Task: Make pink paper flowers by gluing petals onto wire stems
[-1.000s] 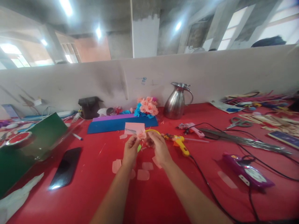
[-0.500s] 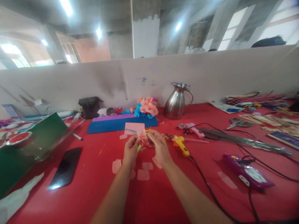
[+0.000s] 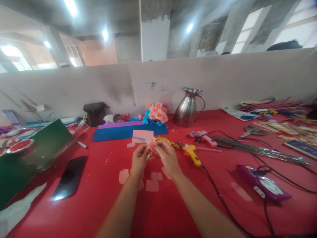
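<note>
Between my two hands is a small pink paper flower (image 3: 151, 142). My left hand (image 3: 139, 158) pinches it low on its left side. The fingers of my right hand (image 3: 168, 157) are closed at its right side, pressing the petals. Behind the flower lie a pink paper sheet (image 3: 142, 135) and scissors blades (image 3: 139, 139); a yellow ring-like handle (image 3: 163, 140) shows behind my right hand. Loose pink paper petals (image 3: 152, 185) are scattered on the red table under my wrists. A yellow glue gun (image 3: 192, 154) lies right of my right hand.
Blue paper (image 3: 116, 133) and a bunch of pink and blue flowers (image 3: 157, 114) lie at the back, near a steel jug (image 3: 187, 107). A phone (image 3: 69, 178) is at left. A purple power strip (image 3: 262, 183) with black cables, and green-handled scissors (image 3: 256, 130), are at right.
My right hand has shifted slightly left, its fingers now closer to my left hand at the flower. The other things on the table have stayed put.
</note>
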Tool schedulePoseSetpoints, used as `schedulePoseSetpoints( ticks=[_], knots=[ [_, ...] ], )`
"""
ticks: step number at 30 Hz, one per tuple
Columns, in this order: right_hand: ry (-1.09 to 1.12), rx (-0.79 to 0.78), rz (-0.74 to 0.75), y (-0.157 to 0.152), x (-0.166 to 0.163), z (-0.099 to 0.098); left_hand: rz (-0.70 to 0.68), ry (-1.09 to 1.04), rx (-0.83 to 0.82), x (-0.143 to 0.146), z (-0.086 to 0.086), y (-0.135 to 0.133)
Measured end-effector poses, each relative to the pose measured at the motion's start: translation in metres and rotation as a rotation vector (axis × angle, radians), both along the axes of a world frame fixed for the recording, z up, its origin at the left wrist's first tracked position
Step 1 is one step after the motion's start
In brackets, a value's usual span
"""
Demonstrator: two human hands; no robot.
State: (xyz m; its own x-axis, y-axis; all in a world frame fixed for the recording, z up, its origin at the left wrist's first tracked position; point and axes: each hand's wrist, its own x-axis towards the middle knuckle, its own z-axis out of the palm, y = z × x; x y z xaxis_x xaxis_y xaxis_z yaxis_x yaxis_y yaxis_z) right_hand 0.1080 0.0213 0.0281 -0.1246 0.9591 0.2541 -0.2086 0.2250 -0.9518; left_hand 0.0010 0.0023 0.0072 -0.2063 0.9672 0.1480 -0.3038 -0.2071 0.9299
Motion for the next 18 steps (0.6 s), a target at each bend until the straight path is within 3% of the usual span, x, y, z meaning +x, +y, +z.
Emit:
schedulePoseSetpoints(
  ticks=[18],
  knots=[
    [-0.014,0.006,0.013,0.0018,0.0013,-0.0047,-0.016,0.007,-0.022,0.0004,0.0013,-0.001]
  ],
)
